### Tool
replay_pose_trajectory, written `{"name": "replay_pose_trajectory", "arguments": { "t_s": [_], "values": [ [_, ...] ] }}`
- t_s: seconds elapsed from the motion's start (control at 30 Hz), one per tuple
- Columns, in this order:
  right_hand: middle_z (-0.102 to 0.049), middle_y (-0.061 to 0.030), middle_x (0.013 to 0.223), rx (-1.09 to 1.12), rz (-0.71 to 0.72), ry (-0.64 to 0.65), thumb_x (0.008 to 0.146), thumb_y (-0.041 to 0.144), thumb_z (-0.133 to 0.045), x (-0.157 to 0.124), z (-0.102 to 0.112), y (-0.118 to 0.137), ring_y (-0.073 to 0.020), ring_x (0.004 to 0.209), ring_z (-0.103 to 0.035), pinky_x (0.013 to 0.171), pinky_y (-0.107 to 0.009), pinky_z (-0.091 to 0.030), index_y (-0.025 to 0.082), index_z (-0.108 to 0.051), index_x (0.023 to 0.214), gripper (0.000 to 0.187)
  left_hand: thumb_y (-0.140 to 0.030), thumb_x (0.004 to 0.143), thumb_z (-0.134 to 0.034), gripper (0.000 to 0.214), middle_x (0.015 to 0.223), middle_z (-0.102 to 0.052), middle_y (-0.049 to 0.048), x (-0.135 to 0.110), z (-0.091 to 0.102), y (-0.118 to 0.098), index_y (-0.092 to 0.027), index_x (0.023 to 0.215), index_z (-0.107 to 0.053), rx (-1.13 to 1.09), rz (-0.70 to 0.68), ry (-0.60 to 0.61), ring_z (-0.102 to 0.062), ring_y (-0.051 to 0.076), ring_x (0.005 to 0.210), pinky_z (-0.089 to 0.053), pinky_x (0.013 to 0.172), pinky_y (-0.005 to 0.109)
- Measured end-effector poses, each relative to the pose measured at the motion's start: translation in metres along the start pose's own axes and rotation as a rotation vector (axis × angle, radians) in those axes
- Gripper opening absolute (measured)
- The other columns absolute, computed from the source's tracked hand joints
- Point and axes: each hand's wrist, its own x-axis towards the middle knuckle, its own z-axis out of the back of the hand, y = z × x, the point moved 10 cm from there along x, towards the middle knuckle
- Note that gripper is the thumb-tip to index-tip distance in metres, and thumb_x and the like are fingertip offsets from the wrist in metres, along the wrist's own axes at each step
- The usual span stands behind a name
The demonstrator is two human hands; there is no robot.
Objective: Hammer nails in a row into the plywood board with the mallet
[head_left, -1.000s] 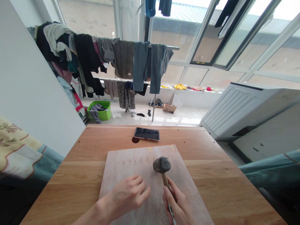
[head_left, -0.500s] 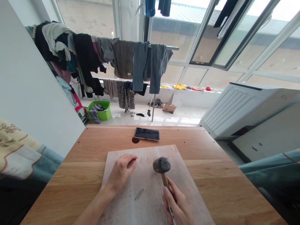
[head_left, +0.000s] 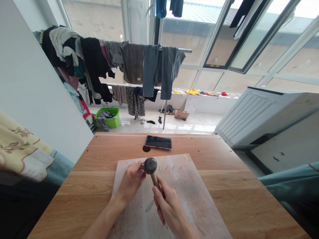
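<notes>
Nails (head_left: 173,167) stand in a short row along the far edge of the wooden board (head_left: 196,196), beyond and right of the fingers, a few driven in; a loose one (head_left: 150,205) lies flat between the two wrists, so more seem left to set. The left hand (head_left: 131,182) pinches something tiny at its fingertips, likely a nail, though I cannot make it out. The mallet (head_left: 151,167) hovers just above those fingertips, its handle clenched in the right hand (head_left: 167,209). Beyond lie a phone (head_left: 158,142) on the wooden table (head_left: 249,189), then a laundry rack (head_left: 139,63) by the windows.
</notes>
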Motion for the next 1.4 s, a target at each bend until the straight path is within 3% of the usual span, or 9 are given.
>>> {"name": "replay_pose_trajectory", "arguments": {
  "t_s": [0.23, 0.4, 0.53, 0.73, 0.83, 0.93, 1.1, 1.2, 1.4],
  "values": [
    [-0.045, 0.0091, 0.058, 0.003, -0.002, 0.003, 0.096, 0.062, -0.049, -0.002, -0.004, -0.009, -0.0049, 0.031, -0.038, 0.029, -0.014, -0.033, 0.017, -0.052, 0.138, 0.062, -0.011, 0.085, -0.060, 0.029, 0.104, -0.072, 0.0060, 0.001, 0.000, -0.006, -0.021, 0.112, -0.062, 0.040, -0.091, -0.005, -0.067, 0.024, 0.095, -0.055, 0.085, 0.038],
    [-0.044, 0.0100, 0.059, 0.060, 0.019, -0.058, 0.096, 0.065, -0.048, -0.011, 0.012, -0.012, -0.0042, 0.032, -0.035, 0.029, -0.014, -0.030, 0.017, -0.051, 0.139, 0.065, -0.020, 0.094, -0.058, 0.031, 0.114, -0.069, 0.0081, -0.029, 0.004, -0.042, -0.021, 0.125, -0.055, 0.225, -0.217, 0.067, -0.066, 0.025, 0.106, -0.053, 0.093, 0.041],
    [-0.043, 0.0104, 0.060, 0.107, -0.048, -0.137, 0.090, 0.070, -0.052, -0.022, 0.036, -0.027, -0.0043, 0.033, -0.035, 0.029, -0.015, -0.032, 0.016, -0.048, 0.138, 0.073, -0.009, 0.088, -0.059, 0.023, 0.097, -0.071, 0.0051, -0.071, -0.017, -0.074, -0.020, 0.108, -0.061, 0.466, -0.382, 0.258, -0.066, 0.024, 0.086, -0.053, 0.077, 0.037],
    [-0.046, 0.0095, 0.059, 0.095, -0.070, -0.183, 0.091, 0.069, -0.054, -0.031, 0.052, -0.037, -0.0049, 0.033, -0.036, 0.029, -0.015, -0.033, 0.016, -0.051, 0.137, 0.071, -0.008, 0.085, -0.057, 0.022, 0.080, -0.069, 0.0073, -0.106, -0.046, -0.094, -0.011, 0.105, -0.063, 0.758, -0.663, 0.305, -0.062, 0.023, 0.068, -0.049, 0.063, 0.036],
    [-0.047, 0.0089, 0.058, 0.088, -0.081, -0.193, 0.090, 0.068, -0.055, -0.035, 0.054, -0.041, -0.0057, 0.034, -0.038, 0.030, -0.016, -0.034, 0.015, -0.050, 0.139, 0.072, -0.003, 0.082, -0.056, 0.026, 0.082, -0.068, 0.0066, -0.102, -0.044, -0.091, -0.013, 0.106, -0.062, 0.718, -0.615, 0.358, -0.062, 0.023, 0.068, -0.049, 0.062, 0.035],
    [-0.048, 0.0084, 0.059, 0.088, -0.086, -0.189, 0.091, 0.067, -0.054, -0.038, 0.054, -0.045, -0.0060, 0.034, -0.038, 0.030, -0.016, -0.034, 0.015, -0.050, 0.141, 0.072, 0.003, 0.080, -0.052, 0.032, 0.088, -0.066, 0.0037, -0.087, -0.029, -0.074, -0.018, 0.102, -0.060, 0.568, -0.427, 0.403, -0.064, 0.021, 0.074, -0.050, 0.063, 0.031],
    [-0.050, 0.0073, 0.063, 0.092, -0.116, -0.177, 0.092, 0.065, -0.054, -0.040, 0.052, -0.052, -0.0061, 0.035, -0.039, 0.030, -0.017, -0.035, 0.016, -0.049, 0.142, 0.070, 0.004, 0.089, -0.041, 0.032, 0.094, -0.061, 0.0020, -0.048, 0.010, -0.029, -0.019, 0.098, -0.061, 0.424, -0.121, 0.288, -0.065, 0.017, 0.081, -0.053, 0.074, 0.030],
    [-0.050, 0.0075, 0.063, 0.090, -0.120, -0.164, 0.093, 0.065, -0.053, -0.039, 0.049, -0.053, -0.0060, 0.036, -0.039, 0.030, -0.016, -0.035, 0.016, -0.048, 0.143, 0.071, 0.001, 0.093, -0.041, 0.028, 0.095, -0.060, 0.0033, -0.030, 0.016, -0.018, -0.018, 0.095, -0.062, 0.470, -0.090, 0.285, -0.064, 0.017, 0.083, -0.053, 0.078, 0.032],
    [-0.051, 0.0069, 0.064, 0.107, -0.148, -0.157, 0.092, 0.067, -0.052, -0.039, 0.048, -0.054, -0.0063, 0.036, -0.039, 0.030, -0.016, -0.034, 0.016, -0.046, 0.145, 0.074, 0.009, 0.086, -0.041, 0.036, 0.097, -0.061, 0.0088, -0.019, 0.003, -0.025, -0.015, 0.095, -0.066, 0.737, -0.160, 0.359, -0.061, 0.023, 0.089, -0.054, 0.081, 0.038]
  ]
}}
